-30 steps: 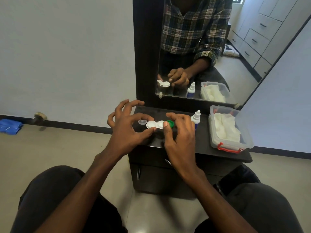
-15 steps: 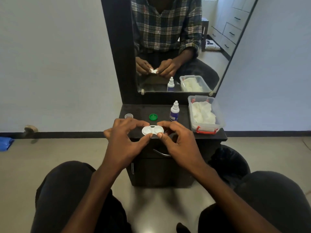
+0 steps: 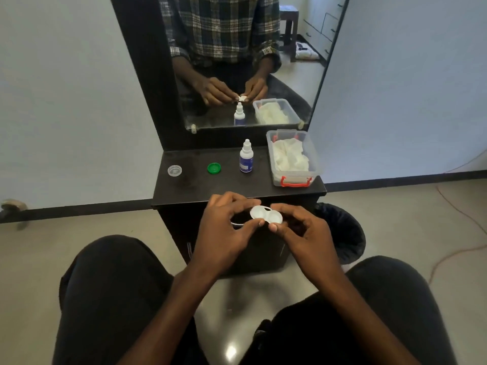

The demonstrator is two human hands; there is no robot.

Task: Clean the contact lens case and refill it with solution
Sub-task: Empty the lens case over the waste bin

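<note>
Contact lens case [image 3: 266, 214] is held in the air by both hands, in front of the counter [image 3: 200, 188] edge and above the lap. Left hand [image 3: 224, 233]: fingers [image 3: 259, 222] pinched on the case's left end, thumb tip at the near edge, the other fingers curled over the far side. Right hand [image 3: 303, 233]: fingers [image 3: 274, 227] pinched on the case's right end, thumb at the near edge, index over the top. Both wells of the white case are uncapped and face up; whether any liquid sits in them cannot be told.

Beyond the fingers, on the counter:
- green cap [image 3: 214, 168], straight out past the left fingers, lying flat
- clear cap [image 3: 174, 170], further to the left of the green one, well apart from it
- solution bottle [image 3: 246, 157], upright, white nozzle, blue label, beyond the case and slightly to the right of the green cap
- clear plastic box [image 3: 315, 164] with a red latch, past the right fingers at the counter's right end, white tissues [image 3: 290, 156] inside it

All four sit well apart from the hands. A black bin [image 3: 345, 227] stands on the floor just to the right of the right fingers, beside the counter. Both hands and the case are repeated in the mirror [image 3: 297, 83] behind the counter.
</note>
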